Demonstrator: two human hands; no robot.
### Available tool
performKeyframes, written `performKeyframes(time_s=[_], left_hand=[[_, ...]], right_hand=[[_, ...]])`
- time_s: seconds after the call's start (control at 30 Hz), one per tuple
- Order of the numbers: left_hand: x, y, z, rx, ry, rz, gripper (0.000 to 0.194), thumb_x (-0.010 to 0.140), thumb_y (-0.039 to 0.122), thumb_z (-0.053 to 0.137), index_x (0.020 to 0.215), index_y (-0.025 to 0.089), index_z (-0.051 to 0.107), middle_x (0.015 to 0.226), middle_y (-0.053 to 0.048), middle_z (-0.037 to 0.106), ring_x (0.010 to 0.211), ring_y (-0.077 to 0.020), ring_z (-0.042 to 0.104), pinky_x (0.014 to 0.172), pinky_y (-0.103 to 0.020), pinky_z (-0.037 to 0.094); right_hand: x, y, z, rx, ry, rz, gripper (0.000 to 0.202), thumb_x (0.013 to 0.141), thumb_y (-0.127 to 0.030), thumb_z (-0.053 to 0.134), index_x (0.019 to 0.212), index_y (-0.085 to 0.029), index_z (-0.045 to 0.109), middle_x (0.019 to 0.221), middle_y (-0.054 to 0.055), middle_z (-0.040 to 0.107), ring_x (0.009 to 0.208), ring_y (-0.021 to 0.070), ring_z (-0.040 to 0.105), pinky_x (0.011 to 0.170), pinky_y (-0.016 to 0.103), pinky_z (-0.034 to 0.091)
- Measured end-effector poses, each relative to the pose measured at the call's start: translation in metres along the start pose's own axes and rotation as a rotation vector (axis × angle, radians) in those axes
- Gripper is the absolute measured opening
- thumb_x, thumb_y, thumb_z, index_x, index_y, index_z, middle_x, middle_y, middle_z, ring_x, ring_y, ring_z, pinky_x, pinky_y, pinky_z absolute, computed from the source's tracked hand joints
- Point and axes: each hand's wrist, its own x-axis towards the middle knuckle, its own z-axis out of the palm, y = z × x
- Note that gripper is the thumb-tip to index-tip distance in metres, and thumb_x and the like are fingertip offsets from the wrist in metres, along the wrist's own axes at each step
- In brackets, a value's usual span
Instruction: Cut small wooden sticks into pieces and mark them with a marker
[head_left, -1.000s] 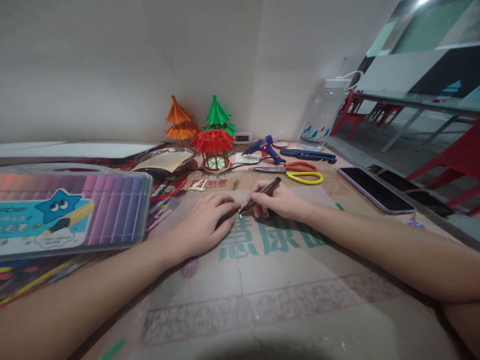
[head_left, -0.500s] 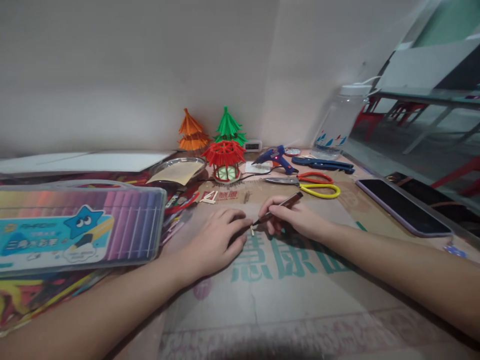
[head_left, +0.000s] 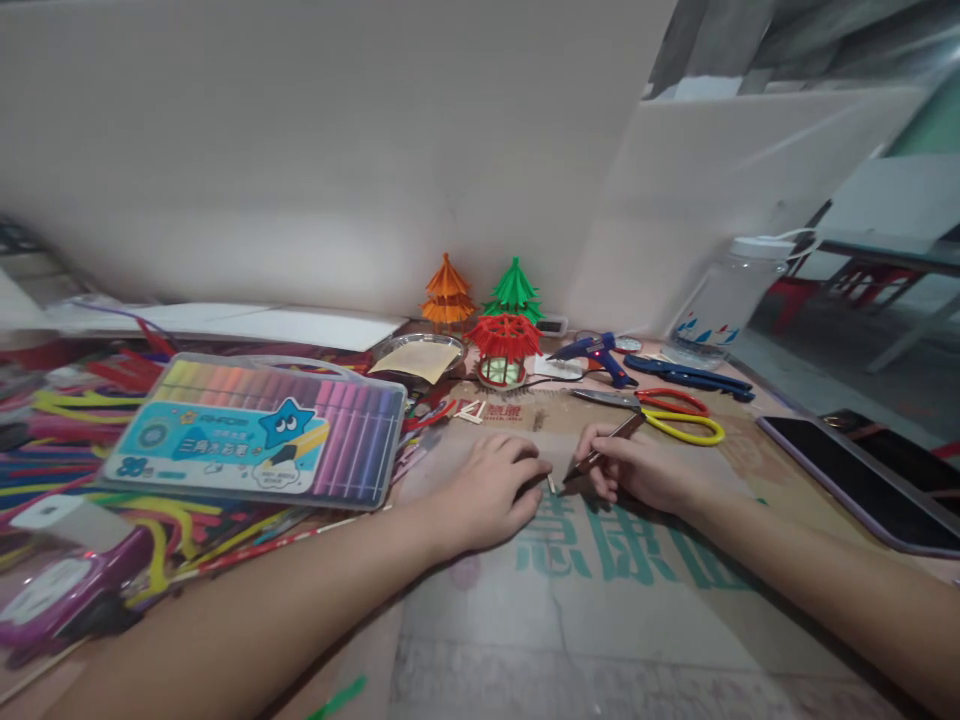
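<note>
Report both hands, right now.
Left hand: at a small pale stick; open or closed can't be told.
Right hand: closed, holding a dark pen.

Pretty relaxed pose here tbh. The person's left forearm [head_left: 270,600] slants in from the lower left and the right forearm [head_left: 817,590] from the lower right, both bare, angled toward each other. Left hand [head_left: 491,492] is palm down, fingers loosely bent, index reaching toward the other hand, thumb sticking out separately. Right hand [head_left: 637,468] is kinda tipped on its side, thumb and fingers pinched like a writing grip. Hands are near each other, not touching.
</note>
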Motion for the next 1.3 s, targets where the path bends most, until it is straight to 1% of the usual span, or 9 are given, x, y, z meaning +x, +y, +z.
performKeyframes(time_s=[0.17, 0.37, 0.47, 0.63, 0.8, 0.93, 1.07, 1.17, 1.3], left_hand=[[-0.001, -0.002, 0.002, -0.025, 0.017, -0.010, 0.034, 0.095, 0.028, 0.054, 0.127, 0.021, 0.064, 0.122, -0.009, 0.062, 0.118, -0.0265, 0.052, 0.104, -0.045, 0.043], [-0.001, -0.003, 0.002, -0.047, 0.015, -0.015, 0.033, 0.094, 0.027, 0.056, 0.126, 0.022, 0.064, 0.122, -0.009, 0.062, 0.118, -0.0261, 0.052, 0.104, -0.046, 0.044], [0.000, -0.004, 0.002, -0.038, 0.009, 0.000, 0.033, 0.095, 0.027, 0.056, 0.126, 0.022, 0.064, 0.122, -0.009, 0.062, 0.118, -0.0262, 0.052, 0.105, -0.046, 0.043], [0.000, -0.006, 0.003, -0.028, 0.012, 0.015, 0.033, 0.096, 0.027, 0.053, 0.127, 0.022, 0.064, 0.124, -0.010, 0.062, 0.119, -0.0267, 0.053, 0.106, -0.047, 0.043], [0.001, -0.009, 0.004, -0.009, -0.007, 0.036, 0.032, 0.096, 0.027, 0.051, 0.125, 0.020, 0.065, 0.125, -0.011, 0.062, 0.120, -0.0278, 0.052, 0.104, -0.048, 0.044], [0.001, -0.009, 0.004, 0.029, -0.004, 0.054, 0.032, 0.097, 0.028, 0.051, 0.125, 0.022, 0.065, 0.125, -0.010, 0.062, 0.119, -0.0272, 0.053, 0.104, -0.047, 0.043], [0.002, -0.008, 0.002, 0.044, -0.013, 0.049, 0.030, 0.096, 0.027, 0.052, 0.121, 0.024, 0.067, 0.124, -0.008, 0.062, 0.119, -0.0272, 0.053, 0.103, -0.047, 0.043], [0.003, -0.007, 0.002, 0.051, -0.017, 0.058, 0.028, 0.096, 0.027, 0.052, 0.120, 0.024, 0.067, 0.122, -0.008, 0.062, 0.118, -0.0269, 0.053, 0.103, -0.047, 0.043], [0.002, -0.009, 0.003, 0.057, -0.008, 0.060, 0.031, 0.097, 0.029, 0.052, 0.123, 0.022, 0.065, 0.123, -0.009, 0.062, 0.118, -0.0264, 0.053, 0.104, -0.047, 0.043]], right_hand=[[0.006, -0.007, -0.010, 0.245, 0.022, 0.089, 0.024, 0.081, -0.039, 0.068, 0.071, -0.018, 0.063, 0.040, -0.002, 0.055, 0.034, 0.0102, 0.046, 0.039, 0.020, 0.035], [0.006, -0.002, -0.014, 0.189, -0.027, 0.114, 0.027, 0.079, -0.042, 0.070, 0.074, -0.016, 0.064, 0.043, 0.000, 0.059, 0.035, 0.0122, 0.052, 0.039, 0.021, 0.037], [0.006, -0.003, -0.013, 0.172, -0.024, 0.080, 0.028, 0.080, -0.044, 0.068, 0.075, -0.016, 0.063, 0.043, 0.001, 0.060, 0.036, 0.0127, 0.052, 0.039, 0.021, 0.036], [0.001, -0.001, -0.004, 0.095, 0.037, 0.005, 0.032, 0.080, -0.047, 0.070, 0.076, -0.017, 0.059, 0.047, -0.001, 0.061, 0.038, 0.0117, 0.053, 0.041, 0.021, 0.034], [-0.016, 0.001, 0.010, -0.184, -0.059, -0.071, 0.031, 0.086, -0.046, 0.068, 0.084, -0.016, 0.061, 0.056, 0.000, 0.066, 0.048, 0.0114, 0.059, 0.048, 0.022, 0.040], [-0.022, -0.004, 0.021, -0.336, 0.079, -0.085, 0.029, 0.083, -0.042, 0.070, 0.078, -0.019, 0.054, 0.058, -0.001, 0.066, 0.052, 0.0112, 0.060, 0.051, 0.022, 0.044], [-0.016, -0.005, 0.025, -0.429, 0.181, -0.152, 0.023, 0.085, -0.039, 0.064, 0.082, -0.020, 0.051, 0.060, -0.002, 0.066, 0.048, 0.0099, 0.055, 0.049, 0.022, 0.045], [-0.012, -0.001, 0.025, -0.521, 0.197, -0.176, 0.019, 0.086, -0.036, 0.061, 0.083, -0.021, 0.051, 0.062, -0.003, 0.066, 0.043, 0.0080, 0.048, 0.042, 0.020, 0.039], [-0.013, 0.002, 0.027, -0.569, 0.159, -0.168, 0.016, 0.087, -0.032, 0.059, 0.081, -0.021, 0.048, 0.060, -0.003, 0.065, 0.041, 0.0077, 0.047, 0.039, 0.019, 0.035]])
